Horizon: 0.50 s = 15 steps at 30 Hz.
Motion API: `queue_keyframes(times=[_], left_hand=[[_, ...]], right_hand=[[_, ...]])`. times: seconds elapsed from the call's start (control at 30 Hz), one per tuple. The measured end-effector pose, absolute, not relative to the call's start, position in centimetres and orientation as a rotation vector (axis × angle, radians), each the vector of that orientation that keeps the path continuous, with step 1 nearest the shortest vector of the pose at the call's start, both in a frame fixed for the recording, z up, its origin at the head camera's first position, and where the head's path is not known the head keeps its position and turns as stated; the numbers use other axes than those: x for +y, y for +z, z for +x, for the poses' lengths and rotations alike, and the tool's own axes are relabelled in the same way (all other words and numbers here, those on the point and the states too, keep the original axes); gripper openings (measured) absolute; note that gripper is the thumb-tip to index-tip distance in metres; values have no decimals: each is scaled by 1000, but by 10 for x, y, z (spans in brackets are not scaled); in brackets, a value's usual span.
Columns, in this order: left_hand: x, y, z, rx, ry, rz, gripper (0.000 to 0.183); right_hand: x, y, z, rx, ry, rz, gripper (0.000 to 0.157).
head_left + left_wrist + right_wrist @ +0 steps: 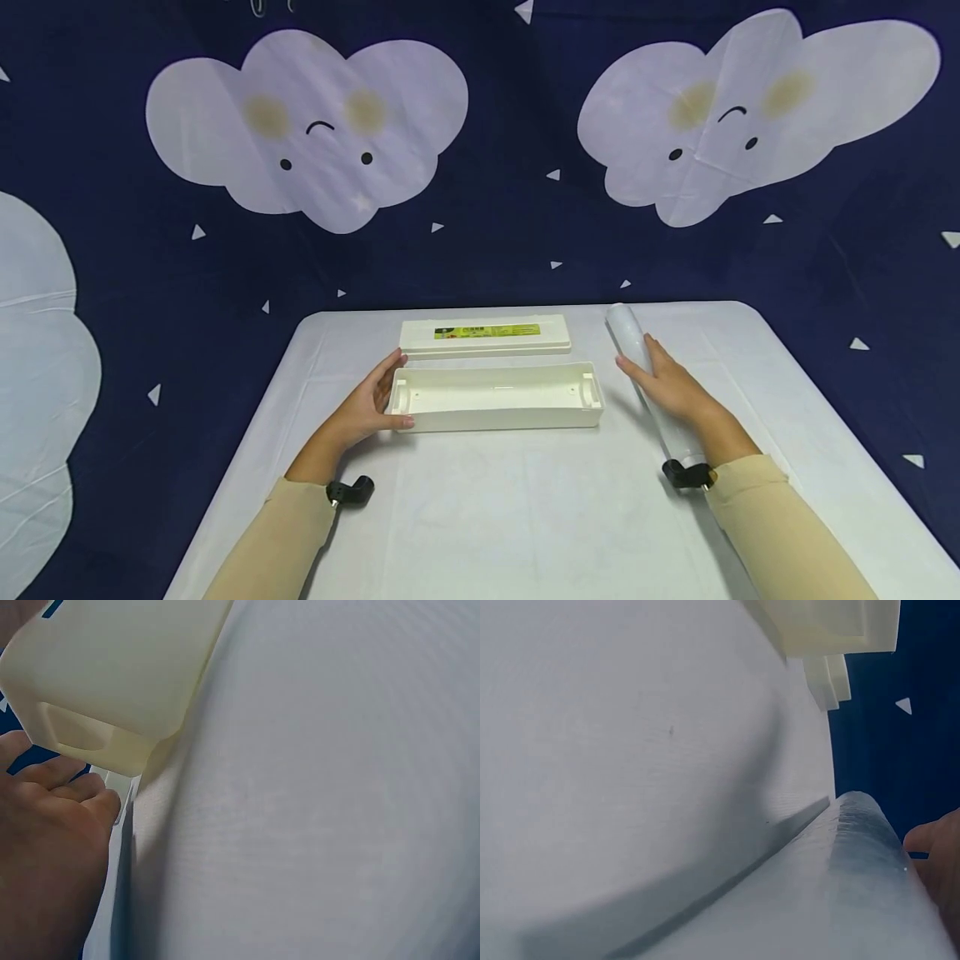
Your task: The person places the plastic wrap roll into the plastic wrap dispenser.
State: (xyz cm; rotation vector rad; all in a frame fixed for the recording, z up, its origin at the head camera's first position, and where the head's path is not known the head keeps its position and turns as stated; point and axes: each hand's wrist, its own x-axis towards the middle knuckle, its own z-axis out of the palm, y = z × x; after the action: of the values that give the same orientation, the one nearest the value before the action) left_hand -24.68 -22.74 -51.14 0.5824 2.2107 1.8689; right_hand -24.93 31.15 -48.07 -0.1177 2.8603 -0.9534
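A long cream plastic box (495, 421) lies open side up in mid-table, its inside bare. My left hand (367, 404) grips its left end, thumb along the front wall and fingers round the back corner. In the left wrist view the box's end wall (97, 667) stands close above the curled fingers. To the right, a pale roll of plastic wrap (626, 333) lies slantwise on the table. My right hand (675, 387) holds the roll about its middle, thumb across it and fingers along its far side. The right wrist view shows the glossy wrapped film (840, 877) close up.
Behind the box lies its matching cream lid (487, 342) with a yellow-green label (487, 331). A white cloth covers the table (510, 517). A dark blue curtain (517, 250) with cloud prints hangs beyond the far edge.
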Motion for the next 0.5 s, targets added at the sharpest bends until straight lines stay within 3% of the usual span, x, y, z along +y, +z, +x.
queue_keyframes(times=[0.5], left_hand=[[-228,-517,-248,2153,1872,590,124]], right_hand=[[316,-488,-244,2902,-965,-156,117]])
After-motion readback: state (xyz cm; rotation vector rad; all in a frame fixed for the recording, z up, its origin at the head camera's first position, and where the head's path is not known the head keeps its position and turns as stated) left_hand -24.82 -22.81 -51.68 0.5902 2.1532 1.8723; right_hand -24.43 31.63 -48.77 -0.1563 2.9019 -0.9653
